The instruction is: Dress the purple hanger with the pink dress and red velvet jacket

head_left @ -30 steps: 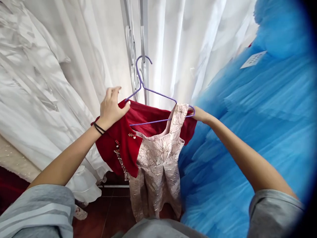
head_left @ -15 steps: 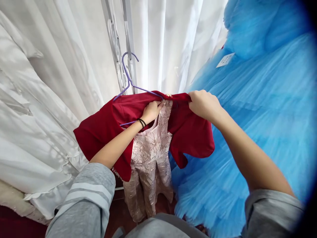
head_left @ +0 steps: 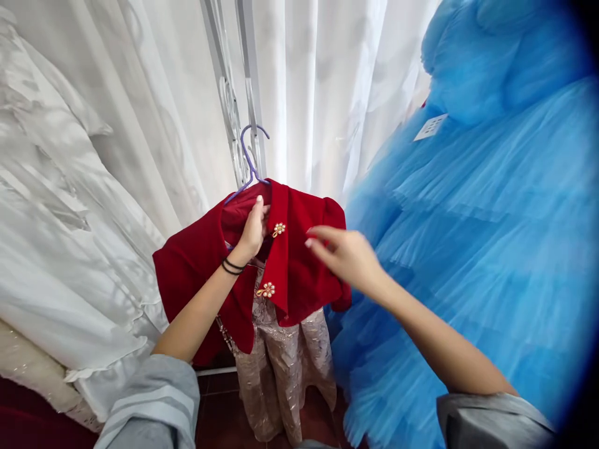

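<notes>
A short red jacket (head_left: 309,262) with gold-and-pearl flower brooches (head_left: 267,290) hangs over a shiny pale pink brocade garment (head_left: 281,362) on a purple hanger (head_left: 253,165). My left hand (head_left: 255,229) is at the jacket's neck opening, its thumb raised apart from the fingers. Those fingers are partly hidden near the front edge, and I see no grip on the cloth. In front of the jacket's right side is my right hand (head_left: 349,255), slightly blurred. Its thumb and fingers are apart, with nothing between them.
The hanger hook is at a pale metal rack (head_left: 234,112). White curtains (head_left: 309,93) hang behind. To the right stands a large blue tulle dress (head_left: 482,237) with a white tag (head_left: 430,126); white gowns (head_left: 60,249) fill the left. Dark red floor tiles (head_left: 218,411) show below.
My right hand has let go of the jacket's edge and moved down and left. The jacket's right front now lies over the pink garment's shoulder. My left hand has come out from the pink strap.
</notes>
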`<state>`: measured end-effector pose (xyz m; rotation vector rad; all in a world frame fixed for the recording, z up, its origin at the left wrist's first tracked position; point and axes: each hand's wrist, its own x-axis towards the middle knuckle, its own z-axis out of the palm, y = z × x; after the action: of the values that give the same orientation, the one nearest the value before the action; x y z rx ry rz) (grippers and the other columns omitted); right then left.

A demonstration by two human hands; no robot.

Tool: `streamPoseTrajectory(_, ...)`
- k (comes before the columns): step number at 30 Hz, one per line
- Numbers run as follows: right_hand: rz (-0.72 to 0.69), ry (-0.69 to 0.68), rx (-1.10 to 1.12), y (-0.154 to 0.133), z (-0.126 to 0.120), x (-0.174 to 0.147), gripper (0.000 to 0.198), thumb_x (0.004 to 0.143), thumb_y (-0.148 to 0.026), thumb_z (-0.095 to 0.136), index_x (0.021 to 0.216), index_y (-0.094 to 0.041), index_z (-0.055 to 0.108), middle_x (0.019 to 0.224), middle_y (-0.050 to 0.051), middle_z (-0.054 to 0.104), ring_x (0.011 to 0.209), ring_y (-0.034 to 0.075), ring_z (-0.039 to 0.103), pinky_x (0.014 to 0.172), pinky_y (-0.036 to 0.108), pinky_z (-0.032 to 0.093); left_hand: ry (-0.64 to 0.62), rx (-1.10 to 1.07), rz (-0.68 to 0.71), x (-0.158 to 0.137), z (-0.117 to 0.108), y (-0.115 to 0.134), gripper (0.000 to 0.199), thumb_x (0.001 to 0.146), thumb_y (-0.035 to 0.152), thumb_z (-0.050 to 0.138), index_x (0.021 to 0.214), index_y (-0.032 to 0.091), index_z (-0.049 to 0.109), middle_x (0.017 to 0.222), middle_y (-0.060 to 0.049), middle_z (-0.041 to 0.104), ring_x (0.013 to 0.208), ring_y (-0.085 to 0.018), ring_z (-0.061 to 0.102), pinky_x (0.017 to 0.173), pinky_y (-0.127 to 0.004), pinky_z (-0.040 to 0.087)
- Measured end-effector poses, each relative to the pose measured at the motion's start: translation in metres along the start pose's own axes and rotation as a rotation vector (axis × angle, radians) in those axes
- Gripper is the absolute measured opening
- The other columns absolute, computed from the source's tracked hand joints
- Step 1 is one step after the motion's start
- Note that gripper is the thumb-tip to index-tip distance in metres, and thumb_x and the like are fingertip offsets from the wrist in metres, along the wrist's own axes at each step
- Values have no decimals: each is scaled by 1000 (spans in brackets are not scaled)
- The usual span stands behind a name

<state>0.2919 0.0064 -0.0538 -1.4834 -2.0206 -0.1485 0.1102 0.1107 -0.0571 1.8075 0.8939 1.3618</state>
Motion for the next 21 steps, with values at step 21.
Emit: streamPoseTrajectory(21,437,-416,826,132,26,34,13,68,-29,64,69,-16,64,68,7,69,61,20,62,65,33,53,277,673,278,-17,-59,59,33,89,40,50,71,17,63,68,-5,65,64,-16,58,68,-30,44)
